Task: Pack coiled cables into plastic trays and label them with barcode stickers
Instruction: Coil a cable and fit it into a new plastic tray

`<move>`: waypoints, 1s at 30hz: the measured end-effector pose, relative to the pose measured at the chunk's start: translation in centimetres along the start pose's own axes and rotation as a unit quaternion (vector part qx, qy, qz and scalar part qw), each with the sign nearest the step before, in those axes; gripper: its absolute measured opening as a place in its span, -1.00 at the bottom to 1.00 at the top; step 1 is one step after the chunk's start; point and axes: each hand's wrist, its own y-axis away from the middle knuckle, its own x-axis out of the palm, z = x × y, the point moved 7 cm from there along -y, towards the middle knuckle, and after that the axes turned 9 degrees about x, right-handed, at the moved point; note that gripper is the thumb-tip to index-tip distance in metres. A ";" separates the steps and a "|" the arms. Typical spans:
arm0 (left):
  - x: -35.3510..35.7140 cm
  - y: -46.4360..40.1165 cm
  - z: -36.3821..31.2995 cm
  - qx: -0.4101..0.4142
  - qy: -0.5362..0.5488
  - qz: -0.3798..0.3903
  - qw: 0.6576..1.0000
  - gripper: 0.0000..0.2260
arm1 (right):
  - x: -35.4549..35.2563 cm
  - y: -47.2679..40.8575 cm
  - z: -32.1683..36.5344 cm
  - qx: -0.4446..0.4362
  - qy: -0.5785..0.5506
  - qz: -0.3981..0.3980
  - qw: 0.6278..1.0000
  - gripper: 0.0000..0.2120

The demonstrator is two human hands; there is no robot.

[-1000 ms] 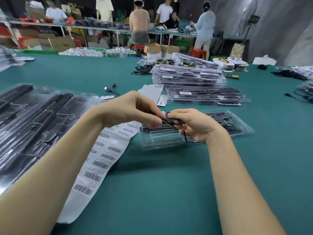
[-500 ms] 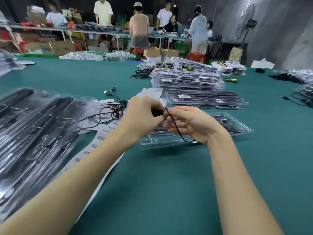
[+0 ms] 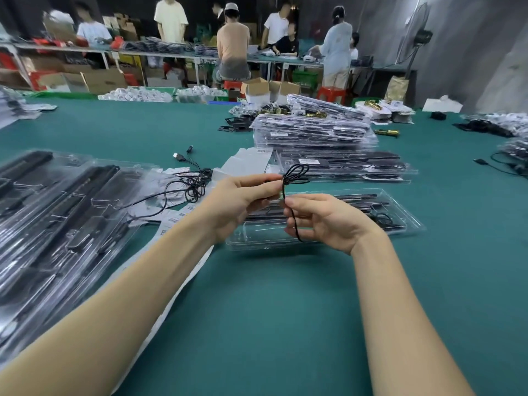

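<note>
My left hand [image 3: 243, 201] pinches a thin black cable [image 3: 295, 174] at the base of a few small loops that stand up above my fingers. My right hand [image 3: 325, 221] holds the cable's loose tail, which hangs down across the palm. Both hands hover over a clear plastic tray [image 3: 400, 212] that lies on the green table with black parts inside. A strip of barcode stickers [image 3: 174, 221] runs under my left forearm. A loose tangled cable [image 3: 194, 187] with a USB plug lies to the left.
Large clear trays with black parts [image 3: 57, 224] cover the table's left side. Stacks of filled, labelled trays [image 3: 314, 135] sit behind my hands. More cables [image 3: 508, 164] lie at the right edge. Several people work at benches far behind.
The small coil has grown into visible loops above my left fingers. Both hands have risen slightly, and my right hand has slid down along the tail.
</note>
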 end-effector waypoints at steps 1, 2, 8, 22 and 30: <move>0.0 0.0 0.2 -0.013 0.010 0.017 1.000 -0.82 | -0.2 0.0 -0.1 -0.001 -0.006 -0.001 1.000 -0.90; -0.1 0.0 0.2 -0.022 0.016 0.035 0.999 -0.76 | -0.3 -0.1 -0.1 0.001 -0.003 -0.004 1.000 -0.87; -0.1 0.2 -1.1 -0.006 -0.080 0.136 0.987 -0.79 | -0.3 -0.4 -0.4 0.012 0.024 -0.044 0.999 -0.82; 0.8 1.1 -4.3 0.100 -0.323 0.215 0.916 -0.92 | -0.4 -0.5 -0.1 0.006 0.031 -0.053 0.998 -0.90; 0.8 1.4 -2.7 0.037 -0.236 0.181 0.954 -0.93 | -0.2 -0.5 -0.1 -0.012 0.027 -0.024 0.999 -0.68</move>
